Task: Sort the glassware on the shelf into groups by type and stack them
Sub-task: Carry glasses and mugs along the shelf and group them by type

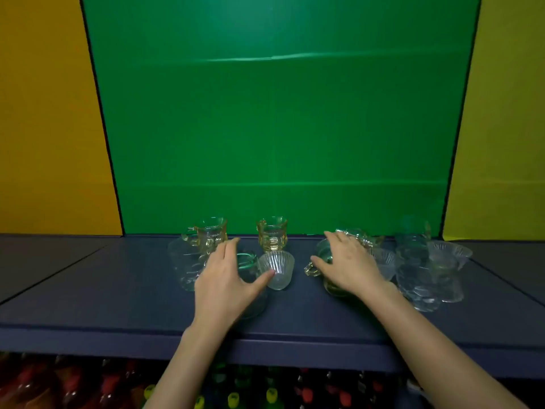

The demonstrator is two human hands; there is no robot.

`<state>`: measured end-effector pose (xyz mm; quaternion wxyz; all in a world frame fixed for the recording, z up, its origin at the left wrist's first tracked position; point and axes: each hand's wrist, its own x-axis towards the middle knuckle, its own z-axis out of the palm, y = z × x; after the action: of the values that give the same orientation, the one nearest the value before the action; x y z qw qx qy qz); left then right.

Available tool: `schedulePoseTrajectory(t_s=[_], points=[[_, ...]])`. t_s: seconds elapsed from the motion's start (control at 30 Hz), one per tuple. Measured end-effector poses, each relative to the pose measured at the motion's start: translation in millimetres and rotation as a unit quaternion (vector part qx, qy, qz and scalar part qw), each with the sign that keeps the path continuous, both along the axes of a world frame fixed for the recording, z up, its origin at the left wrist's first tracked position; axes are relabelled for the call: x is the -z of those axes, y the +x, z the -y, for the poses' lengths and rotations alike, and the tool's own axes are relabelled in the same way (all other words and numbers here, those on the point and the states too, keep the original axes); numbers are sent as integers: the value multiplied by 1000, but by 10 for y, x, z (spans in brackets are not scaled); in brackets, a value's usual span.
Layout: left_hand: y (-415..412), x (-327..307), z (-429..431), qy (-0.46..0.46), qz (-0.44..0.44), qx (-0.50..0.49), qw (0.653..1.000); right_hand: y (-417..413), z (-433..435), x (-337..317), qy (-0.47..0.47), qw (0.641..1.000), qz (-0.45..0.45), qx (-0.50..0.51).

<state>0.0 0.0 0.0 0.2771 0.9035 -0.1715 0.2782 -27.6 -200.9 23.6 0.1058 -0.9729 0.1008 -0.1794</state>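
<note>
**Here, both hands lie on glasses at mid-shelf**

Head view: the glassware stands unsorted in a loose row along the back half of the shelf (118, 290), nothing stacked yet. The left hand (227, 276) lies open over a green-rimmed glass (247, 258) near the middle. Its fingers are fairly straight, and its thumb tip touches the small ribbed cup (280, 271) just beside it. The right hand (348, 267) is spread, fingers relaxed and not closed, over an amber mug (331, 287) whose handle sticks out leftward.

I judge that each hand is picking one piece to move to its own kind. Two more amber mugs (208, 234) (272, 234) stand upright at the back edge. Clear tumblers (418, 278) crowd toward the right end, packed too close to tell whether any are nested.

Every glass looks empty. The yellow in the mugs seems to be tint, though I cannot rule out liquid. Under the front edge, bottles (265, 394) with coloured caps fill a lower level.
</note>
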Motion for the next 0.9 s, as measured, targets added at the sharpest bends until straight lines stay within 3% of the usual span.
schedulePoseTrajectory(t_s=[0.1, 0.3, 0.47, 0.63, 0.9], points=[[52, 41, -1, -21, -4, 13, 1000, 82, 15, 8, -8, 1000, 3, 24], [138, 93, -26, -77, -45, 30, 996, 161, -26, -61, -26, 994, -81, 75], [202, 97, -32, -129, -86, 52, 986, 212, -19, -51, 10, 989, -113, 95], [231, 92, -49, -158, -85, 79, 981, 177, -29, -22, 57, 992, -77, 83], [201, 72, -92, -176, -70, 120, 975, -59, -137, 31, 139, 985, 79, 63]])
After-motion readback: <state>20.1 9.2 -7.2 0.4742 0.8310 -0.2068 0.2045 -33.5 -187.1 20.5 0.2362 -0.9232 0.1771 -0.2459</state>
